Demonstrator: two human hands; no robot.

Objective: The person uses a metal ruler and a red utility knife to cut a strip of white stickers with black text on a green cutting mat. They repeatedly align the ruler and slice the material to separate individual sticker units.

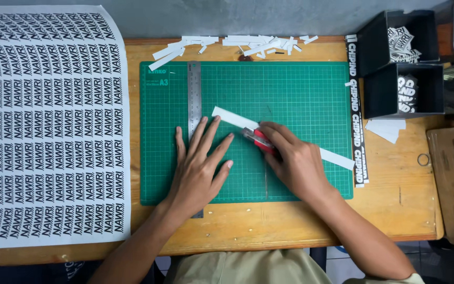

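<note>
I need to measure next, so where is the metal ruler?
The metal ruler lies upright on the green cutting mat's left part, its lower half under the left hand.

Bright even daylight, soft faint shadows, sharp focus, no glare

The cutting mat (pixel 290 94) is deep green with a fine paler grid. On it lie a plain white paper strip (pixel 232 118) and a silvery-grey steel ruler (pixel 194 94). The knife (pixel 261 141) is red and grey. The big sheet (pixel 43 121) is white with repeated black lettering — row upon row. The table (pixel 395 205) is warm orange-brown wood; the two bins (pixel 379 47) are black.
</note>
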